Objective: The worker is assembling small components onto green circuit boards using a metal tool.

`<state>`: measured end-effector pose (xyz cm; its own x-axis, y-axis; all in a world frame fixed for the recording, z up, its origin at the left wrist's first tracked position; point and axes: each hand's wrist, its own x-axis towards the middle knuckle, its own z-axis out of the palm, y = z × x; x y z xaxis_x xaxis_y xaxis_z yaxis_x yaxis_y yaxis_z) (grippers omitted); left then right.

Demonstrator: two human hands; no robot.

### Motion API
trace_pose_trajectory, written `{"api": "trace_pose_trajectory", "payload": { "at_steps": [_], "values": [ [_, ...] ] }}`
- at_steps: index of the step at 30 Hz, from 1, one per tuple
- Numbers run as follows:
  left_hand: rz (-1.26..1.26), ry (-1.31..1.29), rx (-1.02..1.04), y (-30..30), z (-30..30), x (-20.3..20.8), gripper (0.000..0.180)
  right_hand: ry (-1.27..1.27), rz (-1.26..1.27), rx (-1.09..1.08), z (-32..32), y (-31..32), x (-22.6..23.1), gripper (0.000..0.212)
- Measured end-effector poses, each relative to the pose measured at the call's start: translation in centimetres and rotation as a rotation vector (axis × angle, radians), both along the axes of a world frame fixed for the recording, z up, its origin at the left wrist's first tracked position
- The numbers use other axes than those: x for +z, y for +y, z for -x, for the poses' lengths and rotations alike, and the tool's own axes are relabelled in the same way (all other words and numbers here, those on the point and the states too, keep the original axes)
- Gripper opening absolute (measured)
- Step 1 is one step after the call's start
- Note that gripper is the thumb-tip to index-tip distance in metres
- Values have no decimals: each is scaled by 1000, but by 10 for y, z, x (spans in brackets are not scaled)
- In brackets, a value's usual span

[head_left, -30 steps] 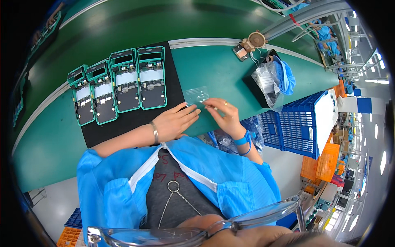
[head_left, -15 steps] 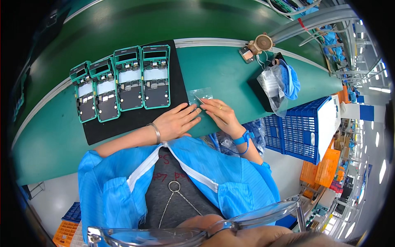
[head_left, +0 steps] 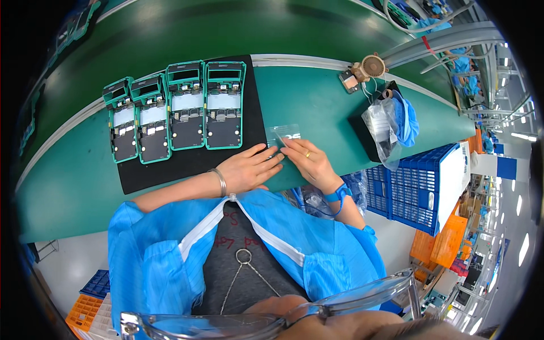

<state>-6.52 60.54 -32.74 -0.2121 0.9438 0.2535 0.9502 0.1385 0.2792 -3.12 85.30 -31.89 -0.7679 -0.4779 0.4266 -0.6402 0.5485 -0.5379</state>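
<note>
A small clear plastic bag (head_left: 290,131) lies on the green bench beside the black mat's right edge. My left hand (head_left: 245,170) rests palm down with its fingers stretched toward the bag's near edge. My right hand (head_left: 310,163) is closed in a pinch on slim metal tweezers (head_left: 279,137), whose tip shows over the bag; the fingers hide the rest. The fingertips of both hands nearly meet. Several green-framed handheld device housings (head_left: 225,120) with dark inner parts stand in a row on the black mat (head_left: 255,107), left of my hands.
A black bin (head_left: 365,133) with clear plastic and blue cloth stands to the right. Behind it sits a small brown fan (head_left: 372,66) with wires. A blue crate (head_left: 408,184) is beside the bench's right edge. The green conveyor belt (head_left: 215,28) runs along the far side.
The whole view has shifted slightly, so the bench things sit a little further right. My right fingers have drawn in closer to my left fingertips, and less of the tweezers shows.
</note>
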Motion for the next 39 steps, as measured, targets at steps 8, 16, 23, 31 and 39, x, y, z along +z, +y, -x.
{"api": "trace_pose_trajectory", "payload": {
  "at_steps": [8, 16, 23, 31, 39],
  "values": [
    [-267, 142, 356, -27, 30, 52, 33, 136, 70, 34, 56, -47, 24, 34],
    [-42, 252, 676, -65, 47, 45, 41, 230, 31, 157, 96, -89, 12, 32],
    [-39, 224, 670, -68, 48, 37, 41, 263, -26, 188, 102, -95, 7, 37],
    [-40, 219, 656, -71, 47, 37, 41, 276, -32, 194, 101, -98, 5, 38],
    [-33, 204, 669, -72, 45, 35, 40, 263, -49, 203, 100, -100, 5, 36]
  ]
}}
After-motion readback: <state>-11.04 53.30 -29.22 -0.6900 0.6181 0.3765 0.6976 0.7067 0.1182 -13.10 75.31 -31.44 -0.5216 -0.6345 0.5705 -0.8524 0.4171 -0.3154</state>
